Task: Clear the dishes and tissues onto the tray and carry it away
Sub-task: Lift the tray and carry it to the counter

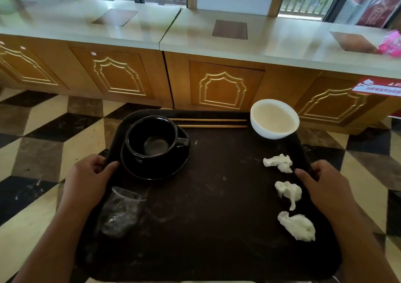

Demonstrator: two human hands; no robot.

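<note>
I hold a dark brown tray (208,206) in the air above a checkered floor. My left hand (86,178) grips its left rim and my right hand (325,185) grips its right rim. On the tray's far left a black cup (152,139) stands on a black saucer (162,170). Two wooden chopsticks (208,123) lie along the far edge. A white bowl (274,119) with a pale liquid sits at the far right corner. Three crumpled white tissues (288,191) lie in a row down the right side. A clear plastic cup (121,211) lies on its side by my left wrist.
A long wooden cabinet counter (217,44) with a pale top runs across ahead, below windows. Square lids (230,29) are set into its top. A pink packet (390,43) lies at its right end. The floor (43,152) is black, beige and brown tiles.
</note>
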